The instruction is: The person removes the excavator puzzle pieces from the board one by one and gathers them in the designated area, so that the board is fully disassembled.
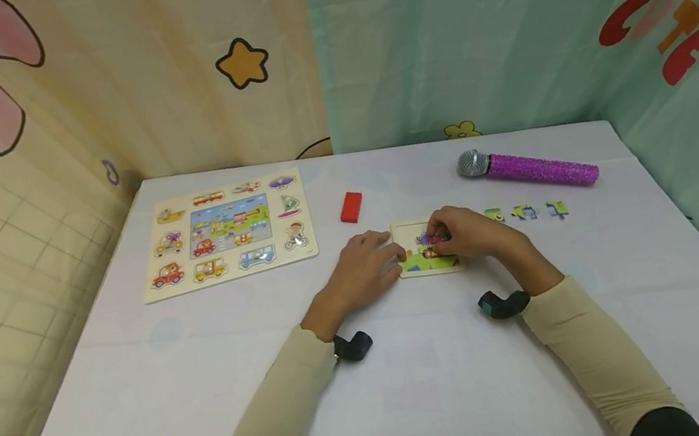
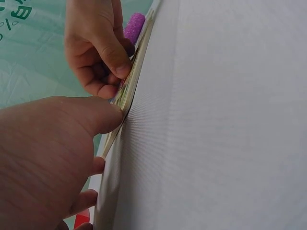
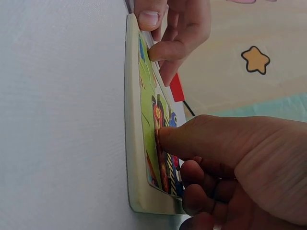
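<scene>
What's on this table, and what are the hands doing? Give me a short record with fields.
Table: white-covered
Left hand: touches small puzzle at its left edge
Right hand: pinches a piece at small puzzle
Loose pieces: three, in a row right of small puzzle
Microphone: purple handle, behind loose pieces
Big puzzle: vehicle pictures, left of red block

A flat board [image 1: 228,230] with pictures of cars, buses and a boat lies on the white table [image 1: 418,408], and a red block [image 1: 351,207] sits near it. A sparkly purple microphone [image 1: 533,168] with a gray top lies toward the right. Behind hang a yellow curtain [image 1: 162,72] with an orange star [image 1: 243,63] and a green curtain [image 1: 462,19].
</scene>
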Motion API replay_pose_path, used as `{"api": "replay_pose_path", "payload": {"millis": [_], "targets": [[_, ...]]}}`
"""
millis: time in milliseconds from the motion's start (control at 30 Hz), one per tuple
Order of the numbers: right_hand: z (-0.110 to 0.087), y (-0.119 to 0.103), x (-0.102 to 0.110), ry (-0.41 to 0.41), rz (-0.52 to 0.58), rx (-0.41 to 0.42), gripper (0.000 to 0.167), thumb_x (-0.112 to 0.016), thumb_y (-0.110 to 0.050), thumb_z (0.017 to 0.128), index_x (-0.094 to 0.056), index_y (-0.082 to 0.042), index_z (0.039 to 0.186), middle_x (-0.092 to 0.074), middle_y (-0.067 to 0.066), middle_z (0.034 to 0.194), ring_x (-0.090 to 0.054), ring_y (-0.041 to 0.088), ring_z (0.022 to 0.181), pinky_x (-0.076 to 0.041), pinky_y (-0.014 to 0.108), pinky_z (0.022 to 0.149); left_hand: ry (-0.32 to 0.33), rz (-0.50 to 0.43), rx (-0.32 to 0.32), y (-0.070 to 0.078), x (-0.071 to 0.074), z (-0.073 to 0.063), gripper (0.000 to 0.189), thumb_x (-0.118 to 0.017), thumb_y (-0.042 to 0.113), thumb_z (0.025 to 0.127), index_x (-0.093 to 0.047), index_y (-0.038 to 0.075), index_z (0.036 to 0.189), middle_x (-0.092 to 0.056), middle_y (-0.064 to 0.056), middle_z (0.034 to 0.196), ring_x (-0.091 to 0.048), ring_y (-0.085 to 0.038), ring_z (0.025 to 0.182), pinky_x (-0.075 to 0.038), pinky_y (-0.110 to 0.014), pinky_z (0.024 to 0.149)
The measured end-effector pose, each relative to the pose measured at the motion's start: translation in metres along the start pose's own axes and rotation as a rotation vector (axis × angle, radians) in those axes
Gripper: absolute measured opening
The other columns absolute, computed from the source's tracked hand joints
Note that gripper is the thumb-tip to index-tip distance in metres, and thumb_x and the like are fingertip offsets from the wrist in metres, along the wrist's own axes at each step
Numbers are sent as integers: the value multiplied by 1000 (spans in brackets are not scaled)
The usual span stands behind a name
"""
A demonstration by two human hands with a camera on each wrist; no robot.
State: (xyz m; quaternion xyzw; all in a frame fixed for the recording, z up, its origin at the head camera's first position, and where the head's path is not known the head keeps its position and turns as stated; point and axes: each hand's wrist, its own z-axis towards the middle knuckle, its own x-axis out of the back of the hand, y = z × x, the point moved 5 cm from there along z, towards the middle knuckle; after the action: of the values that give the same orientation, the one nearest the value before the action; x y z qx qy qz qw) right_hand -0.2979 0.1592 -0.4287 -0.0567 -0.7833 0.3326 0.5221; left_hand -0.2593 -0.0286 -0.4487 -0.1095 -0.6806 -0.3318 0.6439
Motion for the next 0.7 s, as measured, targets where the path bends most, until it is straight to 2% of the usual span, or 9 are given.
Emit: {"api": "replay_pose_path", "payload": {"millis": [300, 533, 700], "targets": [[0, 1, -1, -3, 9, -9, 21, -72, -5, 92, -62, 1, 109, -55, 13, 106, -52, 27, 94, -48, 39, 84, 1, 1, -6, 0, 1, -1, 25, -60, 31, 102, -68, 27, 125, -49, -9, 148, -42, -31, 135, -33, -47, 112], [1, 7, -3, -3, 32, -54, 19, -70, -4, 94, -61, -1, 110, -60, 12, 105, -55, 26, 93, -49, 39, 82, -10, -11, -11, 2, 0, -1, 26, -59, 32, 102, -67, 28, 126, -48, -8, 149, -41, -30, 137, -31, -47, 114], [3, 6, -2, 12, 44, -30, 16, -70, -2, 93, -62, -3, 107, -61, 11, 102, -56, 26, 93, -50, 38, 81, -3, -10, 4, 1, 1, -1, 26, -59, 33, 102, -67, 28, 126, -48, -7, 150, -40, -30, 137, -31, -47, 114]]}}
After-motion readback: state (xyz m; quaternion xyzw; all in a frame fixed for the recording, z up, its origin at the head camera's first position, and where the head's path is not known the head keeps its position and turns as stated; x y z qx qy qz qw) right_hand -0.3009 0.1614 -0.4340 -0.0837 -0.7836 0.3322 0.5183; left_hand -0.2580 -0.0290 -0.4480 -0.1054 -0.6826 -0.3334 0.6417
